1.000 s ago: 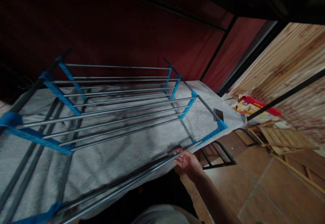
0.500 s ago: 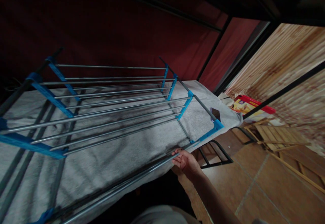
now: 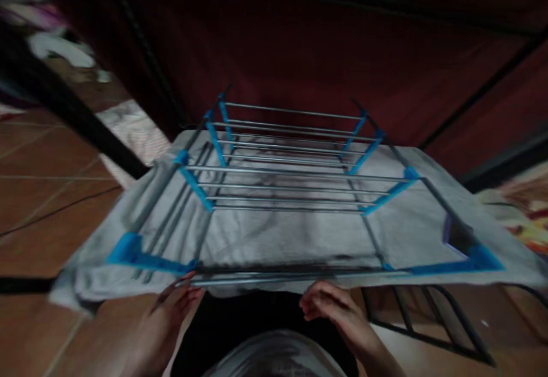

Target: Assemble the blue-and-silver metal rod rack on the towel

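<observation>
Left hand (image 3: 172, 307): blurred, its forearm fading to a smear; fingers bend at the left end of the front rods (image 3: 265, 278), though I cannot tell whether they close on them.
Right hand (image 3: 329, 304): fingers loosely curled just below the same rods, right of their middle; whether they touch metal I cannot tell.
Dark flat object (image 3: 456, 240): purple-edged, partly covered by a side pole, details too soft to read.
Right edge: a red and yellow patch (image 3: 537, 230), cut off and indistinct.
Rack (image 3: 299, 173): on the pale grey cloth-covered surface (image 3: 291, 237), directly in front of the person; slim grey rods span between bright blue brackets (image 3: 454, 266) in several rows, with darker poles along both sides. The front rods lie close together, hard to separate.
</observation>
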`<action>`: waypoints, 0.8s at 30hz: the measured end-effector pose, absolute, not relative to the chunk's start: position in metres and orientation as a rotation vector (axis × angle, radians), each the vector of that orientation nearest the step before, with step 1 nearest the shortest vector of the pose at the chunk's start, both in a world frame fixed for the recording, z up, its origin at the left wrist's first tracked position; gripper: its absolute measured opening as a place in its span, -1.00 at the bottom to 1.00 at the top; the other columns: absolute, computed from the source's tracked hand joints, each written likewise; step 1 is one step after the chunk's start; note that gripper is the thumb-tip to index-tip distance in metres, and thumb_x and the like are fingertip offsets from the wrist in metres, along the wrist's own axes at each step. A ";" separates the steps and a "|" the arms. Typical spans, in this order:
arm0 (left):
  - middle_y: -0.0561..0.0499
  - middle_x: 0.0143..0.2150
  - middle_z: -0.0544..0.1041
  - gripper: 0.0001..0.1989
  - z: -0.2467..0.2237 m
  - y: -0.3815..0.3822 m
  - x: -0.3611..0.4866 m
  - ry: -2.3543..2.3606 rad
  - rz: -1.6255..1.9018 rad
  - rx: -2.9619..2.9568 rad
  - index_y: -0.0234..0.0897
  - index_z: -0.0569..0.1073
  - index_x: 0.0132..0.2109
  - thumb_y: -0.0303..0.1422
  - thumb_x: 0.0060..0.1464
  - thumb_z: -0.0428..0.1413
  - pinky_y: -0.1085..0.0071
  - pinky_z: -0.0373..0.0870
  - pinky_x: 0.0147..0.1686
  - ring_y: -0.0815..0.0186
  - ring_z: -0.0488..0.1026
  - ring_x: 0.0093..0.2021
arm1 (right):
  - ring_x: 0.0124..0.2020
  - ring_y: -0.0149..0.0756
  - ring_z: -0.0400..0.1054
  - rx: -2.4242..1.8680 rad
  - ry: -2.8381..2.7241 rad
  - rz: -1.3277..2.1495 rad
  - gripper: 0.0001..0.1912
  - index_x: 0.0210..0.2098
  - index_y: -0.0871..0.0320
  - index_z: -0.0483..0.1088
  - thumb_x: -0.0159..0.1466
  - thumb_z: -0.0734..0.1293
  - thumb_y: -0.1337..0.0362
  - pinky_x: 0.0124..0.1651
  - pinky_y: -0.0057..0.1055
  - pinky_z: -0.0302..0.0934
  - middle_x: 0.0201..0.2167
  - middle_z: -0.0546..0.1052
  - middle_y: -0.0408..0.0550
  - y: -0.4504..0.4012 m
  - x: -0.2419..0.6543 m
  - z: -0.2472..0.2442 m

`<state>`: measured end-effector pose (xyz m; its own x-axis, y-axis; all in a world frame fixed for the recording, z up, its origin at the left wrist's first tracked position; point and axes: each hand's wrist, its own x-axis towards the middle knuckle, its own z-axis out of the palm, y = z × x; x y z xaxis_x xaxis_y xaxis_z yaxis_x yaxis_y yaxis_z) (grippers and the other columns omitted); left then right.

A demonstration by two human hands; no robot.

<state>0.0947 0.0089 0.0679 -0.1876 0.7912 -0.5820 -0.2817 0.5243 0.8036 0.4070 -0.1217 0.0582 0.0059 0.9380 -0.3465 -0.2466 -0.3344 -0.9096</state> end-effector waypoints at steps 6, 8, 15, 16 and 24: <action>-0.04 -0.39 0.55 -0.64 0.050 0.001 0.088 1.341 1.125 0.413 -0.39 0.48 -0.08 -0.39 -0.05 0.32 0.55 0.48 -0.37 0.36 0.52 -0.39 | 0.12 -0.14 0.33 -1.633 -1.587 0.791 -0.67 0.08 -0.03 0.40 0.37 0.22 0.11 0.19 -0.19 0.20 0.08 0.46 -0.02 -0.092 0.413 0.049; -0.04 -0.39 0.55 -0.60 0.046 0.000 0.088 1.305 1.131 0.429 -0.38 0.48 -0.10 -0.34 -0.09 0.36 0.55 0.46 -0.37 0.36 0.52 -0.38 | 0.13 -0.11 0.33 -1.633 -1.906 0.611 -0.61 0.18 -0.04 0.32 0.37 0.22 0.15 0.17 -0.15 0.22 0.13 0.43 -0.03 -0.082 0.407 0.040; -0.12 -0.33 0.58 -0.60 0.043 -0.002 0.089 1.292 1.066 0.490 -0.37 0.46 -0.27 -0.20 -0.15 0.39 0.48 0.42 -0.35 0.32 0.51 -0.37 | -0.10 -0.14 0.47 -1.557 -2.414 0.162 -0.59 0.21 0.06 0.28 0.40 0.13 0.33 -0.07 -0.20 0.30 -0.02 0.53 0.04 -0.067 0.394 0.020; -0.11 -0.34 0.57 -0.59 0.043 -0.003 0.089 1.306 1.056 0.520 -0.35 0.44 -0.28 -0.18 -0.16 0.39 0.48 0.39 -0.38 0.33 0.50 -0.39 | -0.11 -0.16 0.47 -1.556 -2.431 0.145 -0.59 0.21 0.07 0.28 0.40 0.13 0.33 -0.10 -0.23 0.31 -0.02 0.53 0.03 -0.067 0.396 0.020; 0.02 -0.17 0.49 -0.56 0.051 0.000 0.091 1.519 1.379 0.772 -0.23 0.42 -0.09 -0.24 -0.12 0.34 0.43 0.36 -0.12 0.28 0.42 -0.12 | -0.13 -0.17 0.47 -1.544 -2.481 0.152 -0.57 0.22 0.07 0.26 0.38 0.13 0.37 -0.13 -0.23 0.29 -0.01 0.52 0.02 -0.066 0.403 0.025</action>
<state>0.0908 -0.0001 0.0515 -0.3860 0.8977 -0.2127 -0.1250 0.1775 0.9761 0.4027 -0.0664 0.0253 -0.4265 0.8955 0.1275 0.8732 0.4444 -0.2002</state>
